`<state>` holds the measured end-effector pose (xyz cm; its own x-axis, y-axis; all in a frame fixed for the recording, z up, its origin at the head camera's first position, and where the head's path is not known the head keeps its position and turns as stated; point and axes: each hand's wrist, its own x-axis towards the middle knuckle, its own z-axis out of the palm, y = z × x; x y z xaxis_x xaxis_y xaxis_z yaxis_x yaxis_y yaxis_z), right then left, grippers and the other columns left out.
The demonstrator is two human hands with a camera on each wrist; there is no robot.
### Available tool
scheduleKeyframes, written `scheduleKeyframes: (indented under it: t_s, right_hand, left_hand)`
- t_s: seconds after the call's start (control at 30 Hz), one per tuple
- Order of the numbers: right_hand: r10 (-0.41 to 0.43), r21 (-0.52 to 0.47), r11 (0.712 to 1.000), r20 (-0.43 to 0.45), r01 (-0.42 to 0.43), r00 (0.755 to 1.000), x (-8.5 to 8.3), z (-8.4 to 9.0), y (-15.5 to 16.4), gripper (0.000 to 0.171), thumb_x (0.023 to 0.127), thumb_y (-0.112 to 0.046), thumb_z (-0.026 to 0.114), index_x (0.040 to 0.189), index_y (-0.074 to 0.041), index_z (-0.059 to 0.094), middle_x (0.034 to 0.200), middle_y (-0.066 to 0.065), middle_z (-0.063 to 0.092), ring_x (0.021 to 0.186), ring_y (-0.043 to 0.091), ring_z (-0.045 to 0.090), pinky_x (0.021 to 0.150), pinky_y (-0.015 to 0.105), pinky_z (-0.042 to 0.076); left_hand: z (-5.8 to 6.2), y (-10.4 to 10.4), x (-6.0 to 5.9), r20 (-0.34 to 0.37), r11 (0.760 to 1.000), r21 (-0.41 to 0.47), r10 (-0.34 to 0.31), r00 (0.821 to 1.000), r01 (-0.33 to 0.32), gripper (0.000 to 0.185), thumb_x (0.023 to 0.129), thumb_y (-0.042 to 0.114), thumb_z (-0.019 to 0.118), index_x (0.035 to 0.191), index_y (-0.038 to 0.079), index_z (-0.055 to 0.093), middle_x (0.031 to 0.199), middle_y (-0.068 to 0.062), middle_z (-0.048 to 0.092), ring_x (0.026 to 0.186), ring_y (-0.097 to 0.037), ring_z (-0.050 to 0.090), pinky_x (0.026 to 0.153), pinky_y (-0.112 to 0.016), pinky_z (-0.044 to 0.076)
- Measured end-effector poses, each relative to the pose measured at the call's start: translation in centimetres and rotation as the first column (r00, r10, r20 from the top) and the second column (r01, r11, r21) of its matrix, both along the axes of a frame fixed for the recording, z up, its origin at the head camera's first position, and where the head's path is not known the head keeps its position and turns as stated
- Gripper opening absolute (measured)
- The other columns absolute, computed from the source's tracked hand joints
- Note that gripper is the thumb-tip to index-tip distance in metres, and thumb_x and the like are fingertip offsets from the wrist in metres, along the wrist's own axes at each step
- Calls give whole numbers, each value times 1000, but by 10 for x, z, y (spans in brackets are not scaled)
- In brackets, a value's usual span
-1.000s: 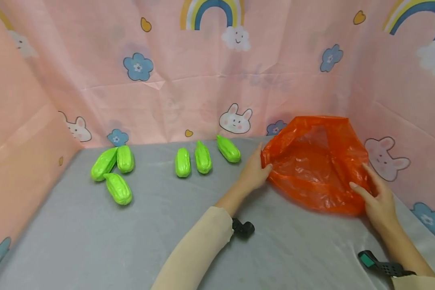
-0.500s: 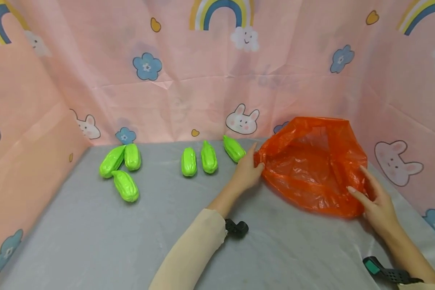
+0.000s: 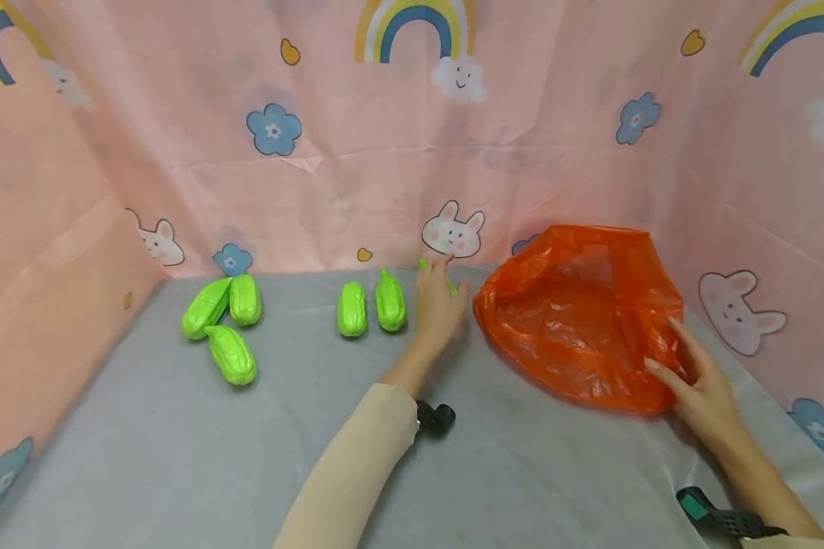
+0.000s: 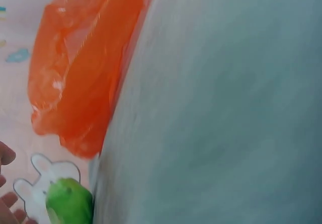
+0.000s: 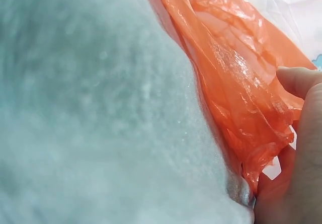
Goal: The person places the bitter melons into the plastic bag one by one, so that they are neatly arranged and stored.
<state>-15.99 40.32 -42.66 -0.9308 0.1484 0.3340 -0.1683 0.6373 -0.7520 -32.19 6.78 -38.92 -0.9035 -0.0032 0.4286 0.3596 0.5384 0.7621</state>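
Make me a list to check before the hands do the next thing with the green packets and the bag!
1. Bag mouth open: ok; the orange-red plastic bag gapes wide.
2. Bag held: ok; the right hand pinches its side.
3. Left hand at a packet: ok; it is over the rightmost green packet.
4. That packet gripped: not ok; the left hand looks spread.
5. Two neighbouring packets clear of the left hand: ok; they lie apart from it.
6. Bag free of holes: cannot tell; folds hide parts.

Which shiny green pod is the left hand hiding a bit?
The green pod nearest the orange bag: the left hand partly covers it in the head view, while the other five pods lie uncovered.
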Motion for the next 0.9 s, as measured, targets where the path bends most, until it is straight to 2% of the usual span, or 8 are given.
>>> scheduleKeyframes:
  t_s: [0.07, 0.13, 0.23, 0.37, 0.53, 0.63, 0.83, 0.9]
  right_hand:
    - [7, 3, 1000, 2, -7, 1000, -1, -1, -2, 74, 102, -17, 59, 163, -30, 20, 167, -7, 26, 127, -17, 34, 91, -6, 33]
    - [14, 7, 1000, -6, -14, 1000, -3, -1, -3, 75, 101, -16, 60, 163, -28, 20, 167, -4, 27, 127, -17, 34, 92, -6, 32]
    - [25, 1, 1000, -29, -25, 999, -5, -3, -4, 75, 100, -12, 62, 163, -25, 22, 166, -3, 30, 126, -18, 34, 93, -5, 33]
    - [12, 0, 1000, -12, -12, 1000, -3, -3, -3, 77, 99, -14, 63, 163, -26, 21, 167, -5, 27, 136, -15, 31, 98, -5, 27]
    - [-9, 17, 1000, 37, 9, 999, 2, -1, -2, 80, 99, -19, 64, 163, -30, 17, 170, -3, 20, 144, -11, 25, 101, -4, 22]
    - [-9, 22, 1000, 43, 8, 999, 4, 0, -2, 81, 99, -19, 65, 163, -29, 17, 170, 2, 20, 145, -10, 25, 102, -4, 22]
    - [-2, -4, 1000, 79, 2, 997, 5, 3, 1, 81, 100, -21, 63, 164, -31, 13, 171, 6, 15, 157, 14, 19, 109, 1, 19]
    - [-1, -9, 1000, 85, 2, 996, 4, 3, 1, 81, 100, -21, 62, 164, -31, 13, 172, 5, 14, 158, 17, 18, 110, 2, 19]
  left_hand:
    - [1, -4, -7, 18, 998, -13, 55, 998, -55, 54, 90, 20, 70, 141, 9, 56, 146, -11, 53, 138, -30, 47, 111, -45, 46]
    - [-1, -8, -15, 57, 997, -11, 78, 995, -78, 60, 90, 23, 72, 145, 10, 52, 151, -12, 47, 141, -30, 42, 114, -45, 43]
    - [-3, -13, -25, 117, 997, 14, 73, 990, -75, 68, 91, 26, 74, 151, 11, 45, 157, -16, 38, 146, -33, 37, 118, -48, 39]
    - [-9, -16, -33, 173, 997, 66, 36, 984, -48, 75, 92, 27, 74, 155, 9, 37, 162, -18, 30, 150, -34, 33, 121, -49, 34]
    - [-13, -14, -36, 215, 995, 93, 17, 976, -38, 83, 91, 29, 75, 158, 10, 31, 164, -17, 26, 151, -35, 32, 122, -48, 33]
    - [-15, -13, -35, 234, 994, 100, 9, 972, -33, 85, 89, 26, 77, 158, 9, 30, 164, -17, 26, 151, -34, 33, 122, -47, 34]
    - [-16, -11, -35, 246, 992, 126, -22, 969, -9, 85, 89, 18, 75, 159, 9, 28, 162, -16, 31, 150, -31, 34, 123, -43, 33]
    - [-17, -13, -35, 246, 991, 138, -36, 969, 1, 85, 89, 18, 75, 159, 8, 28, 162, -16, 34, 150, -31, 35, 123, -43, 32]
